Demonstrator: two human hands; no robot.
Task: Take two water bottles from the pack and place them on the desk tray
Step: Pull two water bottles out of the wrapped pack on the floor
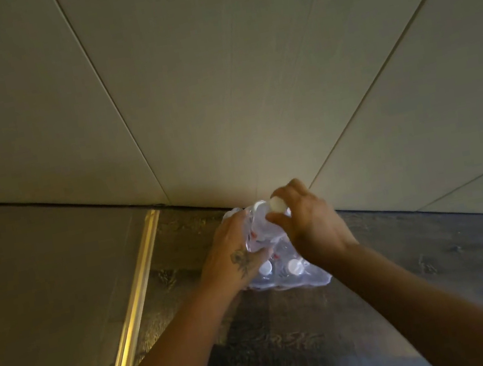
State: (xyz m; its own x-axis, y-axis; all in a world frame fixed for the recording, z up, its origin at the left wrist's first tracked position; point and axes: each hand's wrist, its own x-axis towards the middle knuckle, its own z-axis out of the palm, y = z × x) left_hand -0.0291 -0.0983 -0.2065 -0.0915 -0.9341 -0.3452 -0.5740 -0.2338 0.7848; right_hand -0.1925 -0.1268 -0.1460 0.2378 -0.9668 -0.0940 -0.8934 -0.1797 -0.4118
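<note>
A clear plastic-wrapped pack (310, 278) of water bottles sits on the dark wood floor against the wall. White caps (294, 267) show through the wrap at its near side. My right hand (310, 224) grips the neck of one bottle with a white cap (277, 203) at the far end of the pack. My left hand (235, 256) presses on the left side of the pack, fingers into the torn wrap. No desk tray is in view.
A pale panelled wall (217, 90) rises right behind the pack. A brass floor strip (138, 301) runs diagonally at the left, with lighter flooring (44, 298) beyond it. Dark wood floor (441, 260) spreads to the right.
</note>
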